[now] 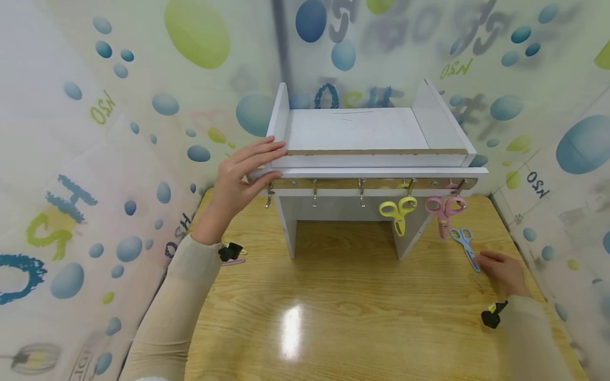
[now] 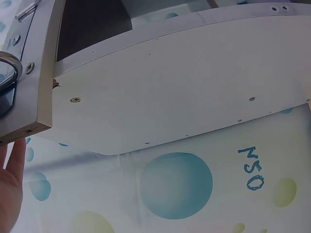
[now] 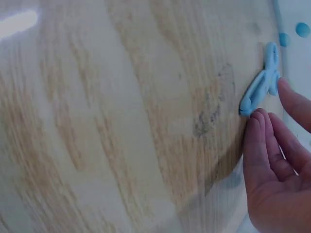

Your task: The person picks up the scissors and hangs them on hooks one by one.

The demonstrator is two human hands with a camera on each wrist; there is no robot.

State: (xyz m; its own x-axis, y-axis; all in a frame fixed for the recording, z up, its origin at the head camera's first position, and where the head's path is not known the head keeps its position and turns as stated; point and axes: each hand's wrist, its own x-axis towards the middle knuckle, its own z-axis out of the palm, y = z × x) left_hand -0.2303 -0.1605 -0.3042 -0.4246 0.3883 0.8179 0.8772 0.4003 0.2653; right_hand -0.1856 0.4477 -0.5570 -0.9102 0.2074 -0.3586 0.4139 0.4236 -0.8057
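A white wooden shelf (image 1: 357, 129) stands on the table, with a metal hook rail (image 1: 333, 184) along its front. My left hand (image 1: 243, 174) grips the shelf's left front corner, fingers over the top and thumb at the front. In the left wrist view, part of that hand (image 2: 10, 187) shows beside the board's end. Yellow scissors (image 1: 400, 212) and pink scissors (image 1: 445, 211) hang from hooks on the right. Light blue scissors (image 1: 464, 246) lie on the table to the right of the shelf. My right hand (image 1: 502, 270) is at their tip, thumb apart from the fingers (image 3: 255, 141).
The wooden table (image 1: 343, 301) extends in front of the shelf. At its left, partly behind my wrist, lie pink scissors (image 1: 232, 261) and a yellow item (image 1: 244, 252). Patterned walls (image 1: 205, 106) close in the back and sides. Hooks (image 1: 314, 196) stick out at the rail's left.
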